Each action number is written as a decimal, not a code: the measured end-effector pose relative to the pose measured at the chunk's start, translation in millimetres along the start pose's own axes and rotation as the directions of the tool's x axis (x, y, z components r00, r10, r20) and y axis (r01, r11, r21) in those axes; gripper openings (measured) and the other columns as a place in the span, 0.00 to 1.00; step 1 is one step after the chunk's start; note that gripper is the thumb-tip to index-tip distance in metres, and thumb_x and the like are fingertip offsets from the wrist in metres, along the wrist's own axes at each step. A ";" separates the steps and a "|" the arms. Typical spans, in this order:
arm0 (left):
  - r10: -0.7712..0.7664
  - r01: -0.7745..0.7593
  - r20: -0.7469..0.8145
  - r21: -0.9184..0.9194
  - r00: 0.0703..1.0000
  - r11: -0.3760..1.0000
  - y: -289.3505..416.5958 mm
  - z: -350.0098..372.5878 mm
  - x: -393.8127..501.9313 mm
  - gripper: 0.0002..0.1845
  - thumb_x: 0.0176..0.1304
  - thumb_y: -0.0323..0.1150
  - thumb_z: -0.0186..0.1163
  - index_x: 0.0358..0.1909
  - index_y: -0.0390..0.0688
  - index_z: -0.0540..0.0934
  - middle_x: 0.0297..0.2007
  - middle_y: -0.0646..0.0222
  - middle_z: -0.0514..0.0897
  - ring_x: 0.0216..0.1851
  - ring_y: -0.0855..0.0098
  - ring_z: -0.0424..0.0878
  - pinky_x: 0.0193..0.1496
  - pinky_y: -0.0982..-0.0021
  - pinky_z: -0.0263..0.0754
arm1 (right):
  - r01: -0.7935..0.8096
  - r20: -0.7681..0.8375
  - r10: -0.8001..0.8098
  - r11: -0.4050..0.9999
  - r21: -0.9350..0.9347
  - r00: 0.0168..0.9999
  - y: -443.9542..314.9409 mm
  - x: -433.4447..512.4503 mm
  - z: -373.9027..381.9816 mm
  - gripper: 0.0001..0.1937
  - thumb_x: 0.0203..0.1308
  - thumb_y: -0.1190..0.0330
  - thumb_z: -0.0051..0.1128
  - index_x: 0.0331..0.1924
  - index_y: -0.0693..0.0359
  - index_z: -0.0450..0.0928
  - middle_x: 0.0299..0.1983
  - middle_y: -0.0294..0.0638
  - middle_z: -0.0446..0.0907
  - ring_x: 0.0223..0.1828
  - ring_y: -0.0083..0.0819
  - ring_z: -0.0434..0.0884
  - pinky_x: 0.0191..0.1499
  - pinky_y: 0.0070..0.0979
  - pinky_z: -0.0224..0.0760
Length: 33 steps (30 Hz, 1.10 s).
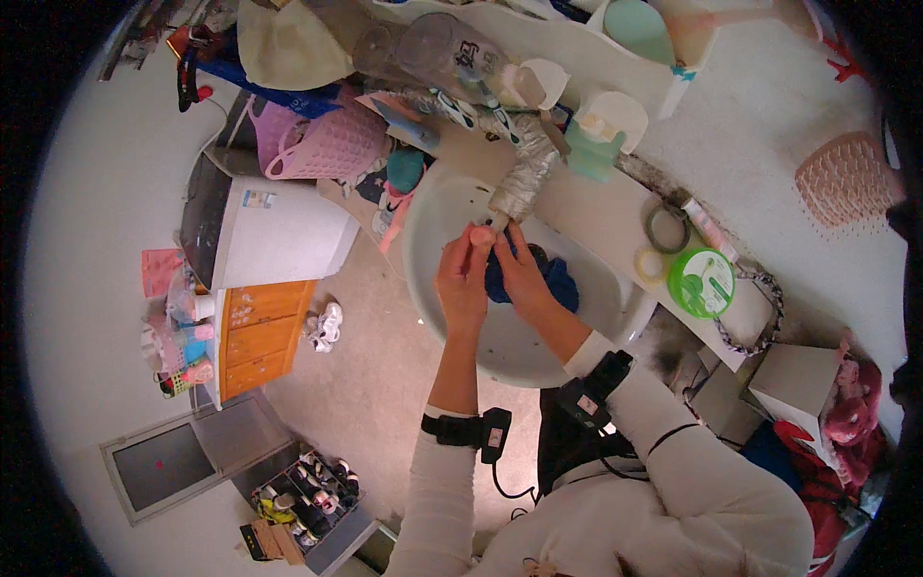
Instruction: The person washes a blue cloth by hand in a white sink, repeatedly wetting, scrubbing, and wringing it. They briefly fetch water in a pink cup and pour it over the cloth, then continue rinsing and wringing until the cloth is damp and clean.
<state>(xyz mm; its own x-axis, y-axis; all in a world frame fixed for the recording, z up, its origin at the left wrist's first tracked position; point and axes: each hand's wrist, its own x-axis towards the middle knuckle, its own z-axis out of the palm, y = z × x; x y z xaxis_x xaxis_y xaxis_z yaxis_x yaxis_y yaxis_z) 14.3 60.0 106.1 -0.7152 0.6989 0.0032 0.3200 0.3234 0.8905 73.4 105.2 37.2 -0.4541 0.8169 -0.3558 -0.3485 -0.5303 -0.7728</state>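
Note:
A white washbasin lies below both hands, with a dark blue wet-looking cloth bunched in its bowl. Over the bowl reaches a faucet wrapped in silvery film, its bare spout end pointing toward the fingers. My left hand is curled close beside that spout end; what its fingers hold, if anything, is hidden. My right hand sits just to the right, in front of the cloth, fingertips by the spout. Whether it grips anything is unclear from this angle.
Along the counter are a green round tub, a tube, tape rolls and a braided band. Toothbrushes and a large clear bottle stand behind the faucet. A pink basket tops a white appliance at left.

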 end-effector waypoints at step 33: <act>0.099 -0.081 0.098 -0.172 0.990 0.982 -33.2 -8.2 -14.0 0.21 0.72 0.32 0.51 0.64 0.37 0.70 0.56 0.64 0.79 0.54 0.77 0.75 0.58 0.76 0.66 | 0.461 0.359 -0.319 0.769 -0.443 0.877 -61.2 8.7 -10.0 0.13 0.68 0.64 0.49 0.53 0.54 0.78 0.52 0.40 0.79 0.44 0.34 0.81 0.47 0.28 0.74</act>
<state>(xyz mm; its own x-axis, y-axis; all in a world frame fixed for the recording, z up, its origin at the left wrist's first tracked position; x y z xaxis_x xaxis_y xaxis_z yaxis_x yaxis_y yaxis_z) 8.5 34.2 80.3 -0.6153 0.7869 0.0467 0.2654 0.1509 0.9523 99.0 147.0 76.1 -0.5815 0.8042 0.1231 -0.1140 0.0692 -0.9911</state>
